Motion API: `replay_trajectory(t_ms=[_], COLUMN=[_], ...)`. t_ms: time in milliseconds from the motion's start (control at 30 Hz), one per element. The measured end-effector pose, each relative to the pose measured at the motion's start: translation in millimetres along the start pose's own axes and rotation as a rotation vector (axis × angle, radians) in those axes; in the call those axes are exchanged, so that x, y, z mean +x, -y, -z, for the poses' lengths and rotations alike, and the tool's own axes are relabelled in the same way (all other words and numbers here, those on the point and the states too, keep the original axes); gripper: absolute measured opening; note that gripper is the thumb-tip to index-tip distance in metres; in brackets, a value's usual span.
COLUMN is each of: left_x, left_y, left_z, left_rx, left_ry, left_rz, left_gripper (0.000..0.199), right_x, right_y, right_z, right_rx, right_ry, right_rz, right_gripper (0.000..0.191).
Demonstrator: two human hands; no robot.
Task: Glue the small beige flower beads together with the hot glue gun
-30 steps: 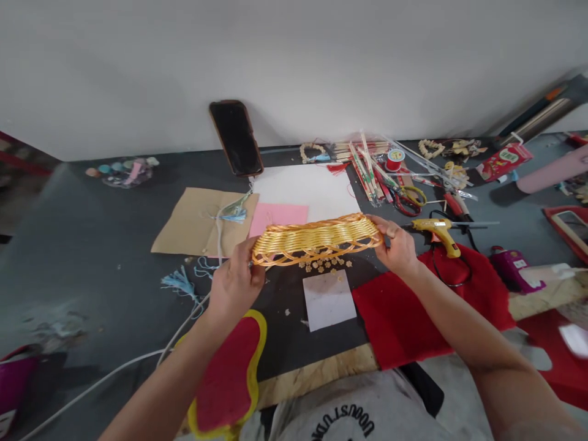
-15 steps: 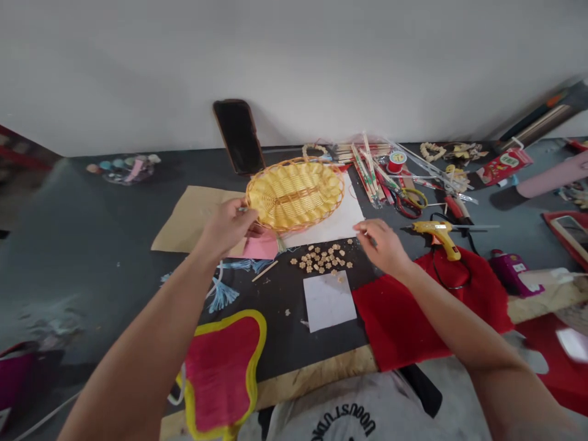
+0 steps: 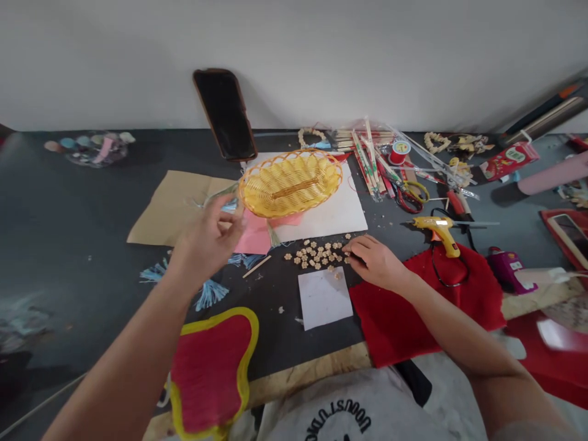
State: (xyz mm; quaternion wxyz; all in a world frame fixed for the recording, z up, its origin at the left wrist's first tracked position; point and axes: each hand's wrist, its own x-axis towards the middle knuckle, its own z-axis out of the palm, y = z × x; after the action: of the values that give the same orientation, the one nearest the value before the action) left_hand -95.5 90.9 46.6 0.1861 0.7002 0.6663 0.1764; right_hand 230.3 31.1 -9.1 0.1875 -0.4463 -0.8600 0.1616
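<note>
A yellow woven basket (image 3: 294, 187) with an orange rim and an orange stripe in its base sits with its hollow side up on white and pink paper. My left hand (image 3: 211, 236) is at the basket's left end, fingers apart and close to the rim; whether they touch it is unclear. Bent over a scatter of small flower-shaped wooden beads (image 3: 316, 254), my right hand (image 3: 374, 260) pinches at the right edge of the pile. What its fingertips hold is too small to make out. Just below the beads lies a white paper square (image 3: 325, 298).
Brown paper (image 3: 165, 208), blue tassels (image 3: 211, 294) and a red panel with yellow trim (image 3: 211, 367) lie left. A phone (image 3: 225, 113) leans on the wall. Red cloth (image 3: 404, 324), a yellow glue gun (image 3: 436, 229), scissors (image 3: 408, 201) and a thread spool (image 3: 399, 153) are right.
The basket has tipped back from facing me to a flatter pose. My left hand has loosened at its left end. My right hand has come down to the beads. The view has shifted slightly.
</note>
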Motion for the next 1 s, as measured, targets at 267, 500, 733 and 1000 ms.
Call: replay_trajectory(t_ms=[267, 500, 733, 1000], left_x=[-79.5, -86.8, -88.4, -86.7], left_y=[-34.6, -31.9, -27.0, -27.1], left_z=[-45.8, -69.5, -74.6, -73.3], left_rx=[0.108, 0.068, 0.04, 0.035], left_ry=[-0.003, 0.094, 0.197, 0.159], left_rz=[-0.778, -0.969, -0.958, -0.959], left_gripper=[0.017, 0.018, 0.016, 0.02], right_x=[-4.6, -5.0, 5.8, -0.3], right_y=[5.6, 2.6, 8.0, 0.9], right_z=[-3.7, 4.6, 7.3, 14.7], right_rx=[-0.11, -0.093, -0.113, -0.083], right_ry=[-0.055, -0.038, 0.009, 0.031], right_rz=[-0.011, -0.077, -0.049, -0.07], right_gripper=[0.008, 0.013, 0.026, 0.03])
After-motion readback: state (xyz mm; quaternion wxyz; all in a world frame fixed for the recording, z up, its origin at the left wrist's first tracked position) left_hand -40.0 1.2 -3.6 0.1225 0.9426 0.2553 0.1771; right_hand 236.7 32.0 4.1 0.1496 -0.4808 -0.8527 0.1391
